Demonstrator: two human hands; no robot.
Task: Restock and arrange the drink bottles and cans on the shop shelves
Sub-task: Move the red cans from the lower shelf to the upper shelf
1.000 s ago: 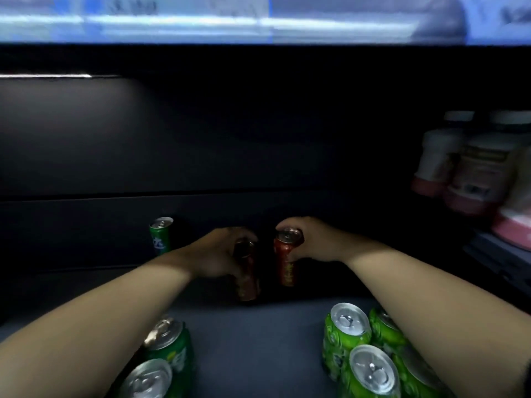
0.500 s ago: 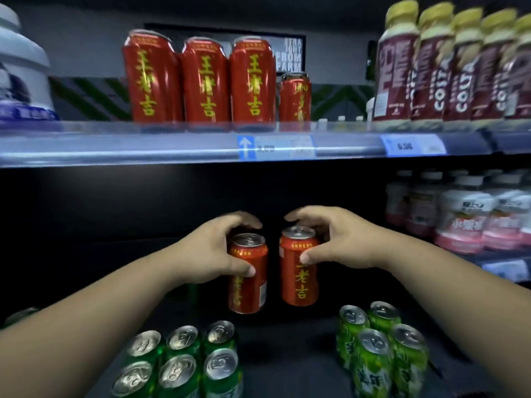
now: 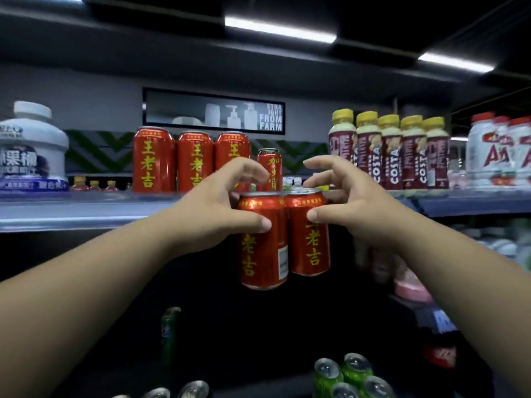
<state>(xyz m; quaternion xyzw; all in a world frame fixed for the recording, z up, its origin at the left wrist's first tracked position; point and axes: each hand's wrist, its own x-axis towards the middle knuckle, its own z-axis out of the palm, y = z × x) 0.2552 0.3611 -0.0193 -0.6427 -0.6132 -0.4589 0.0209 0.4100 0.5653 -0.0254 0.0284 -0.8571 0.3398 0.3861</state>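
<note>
**Head view.** Red can A (image 3: 263,254) was gripped by the left hand (image 3: 212,208), with the thumb across the can's front below the rim and the fingers arched over its top. Red can B (image 3: 310,245) was gripped the same way by the right hand (image 3: 356,208). Both cans hung upright in the air, touching side by side. Their tops were about level with the front edge of the upper shelf (image 3: 86,214) and their bases were well below it.

On that shelf stood a row of tall red cans (image 3: 153,159) of the same label. A smaller red can (image 3: 269,165) stood just to their right and set back, with yellow-capped bottles (image 3: 390,150) further right. A white tub (image 3: 31,147) stood at the far left. Green cans (image 3: 344,374) sat on the dim lower shelf.

The step in hand appeared to be carrying the pair to the upper shelf to join the matching row. The next move would probably call for lifting both bases clear of the shelf edge. The cans could then be set down in the gap between the tall row and the bottles without knocking the smaller can behind.
</note>
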